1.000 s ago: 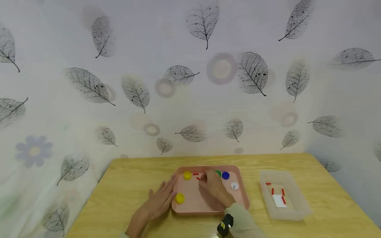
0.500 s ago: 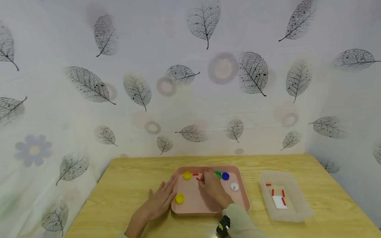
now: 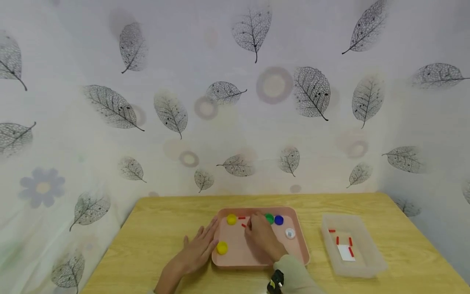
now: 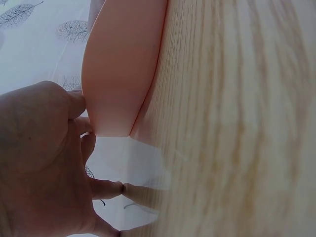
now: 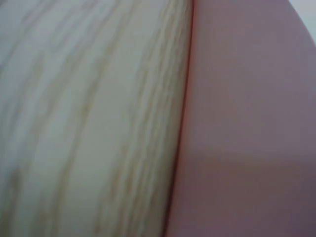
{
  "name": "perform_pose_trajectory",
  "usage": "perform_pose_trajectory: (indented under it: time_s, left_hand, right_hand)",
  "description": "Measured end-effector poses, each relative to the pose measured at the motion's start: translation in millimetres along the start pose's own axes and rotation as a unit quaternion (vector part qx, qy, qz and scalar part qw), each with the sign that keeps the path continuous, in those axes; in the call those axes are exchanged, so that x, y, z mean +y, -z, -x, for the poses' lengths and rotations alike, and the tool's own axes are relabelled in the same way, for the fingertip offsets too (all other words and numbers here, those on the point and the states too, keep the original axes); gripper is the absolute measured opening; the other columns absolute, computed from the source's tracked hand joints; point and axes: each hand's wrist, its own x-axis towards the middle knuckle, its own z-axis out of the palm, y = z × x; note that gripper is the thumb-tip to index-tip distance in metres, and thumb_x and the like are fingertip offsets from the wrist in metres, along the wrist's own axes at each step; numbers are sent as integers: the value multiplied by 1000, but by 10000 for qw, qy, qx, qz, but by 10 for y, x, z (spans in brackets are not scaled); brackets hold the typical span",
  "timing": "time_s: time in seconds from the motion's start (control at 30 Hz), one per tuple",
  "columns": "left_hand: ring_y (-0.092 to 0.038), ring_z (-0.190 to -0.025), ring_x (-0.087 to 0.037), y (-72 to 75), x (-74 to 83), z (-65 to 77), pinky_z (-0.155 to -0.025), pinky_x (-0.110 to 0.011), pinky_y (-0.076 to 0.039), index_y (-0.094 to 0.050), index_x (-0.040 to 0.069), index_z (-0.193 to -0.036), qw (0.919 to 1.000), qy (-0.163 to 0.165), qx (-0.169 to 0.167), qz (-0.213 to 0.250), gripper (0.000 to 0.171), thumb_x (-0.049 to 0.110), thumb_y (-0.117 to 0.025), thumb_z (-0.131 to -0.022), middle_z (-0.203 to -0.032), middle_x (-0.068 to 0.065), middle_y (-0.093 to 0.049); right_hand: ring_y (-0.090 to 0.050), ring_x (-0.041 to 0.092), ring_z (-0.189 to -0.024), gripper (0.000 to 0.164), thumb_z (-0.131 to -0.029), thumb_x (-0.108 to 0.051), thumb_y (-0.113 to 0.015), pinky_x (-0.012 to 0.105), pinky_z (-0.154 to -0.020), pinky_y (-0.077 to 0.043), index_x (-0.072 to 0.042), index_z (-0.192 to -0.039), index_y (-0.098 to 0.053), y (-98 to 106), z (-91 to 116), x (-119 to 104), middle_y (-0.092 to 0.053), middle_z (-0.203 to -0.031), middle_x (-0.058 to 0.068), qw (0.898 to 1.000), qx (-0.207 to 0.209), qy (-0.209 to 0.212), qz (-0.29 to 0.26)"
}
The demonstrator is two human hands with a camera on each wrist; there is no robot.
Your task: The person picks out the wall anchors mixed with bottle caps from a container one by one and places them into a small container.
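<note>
In the head view a shallow pink tray lies on the wooden table. My left hand rests against the tray's left side with fingers stretched out; the left wrist view shows its fingers at the tray wall. Over the tray's middle, my right hand has curled fingers and pinches a short red stick, whose right end is hidden by the fingertips. Another red stick lies just behind it. A yellow cap sits to the left of the sticks, and a green cap stands behind the right hand.
A second yellow cap is at the tray's front left. A blue cap and a white cap lie at its right. Further right, a translucent bin holds several red sticks and a white card.
The right hand stays over the same stick with only a slight shift of its fingers. The left hand keeps its place, and the whole view has moved slightly downward.
</note>
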Motion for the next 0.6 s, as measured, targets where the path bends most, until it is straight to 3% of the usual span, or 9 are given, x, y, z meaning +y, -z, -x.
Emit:
perform_pose_trajectory:
  time_s: [0.27,0.6]
  left_hand:
    - [-21,-138,-43,26,-45,-66,-91,-81,-4,-10,28,-153,10000,-26,-46,-6,55,46,-24,-103,-158,10,-8]
    - [-19,-138,-43,87,-139,-193,-92,-81,-3,-9,28,-153,9998,-152,-93,57,55,44,-25,-103,-158,10,-8]
  right_hand:
    - [-44,12,-72,15,-80,-1,-66,26,-64,-44,-8,-73,-55,23,16,-2,-47,-74,-3,9989,309,363,-19]
    - [-44,11,-71,14,-82,-4,-68,21,-61,-44,-10,-77,-55,78,-48,-56,-48,-77,-3,9984,503,212,-156]
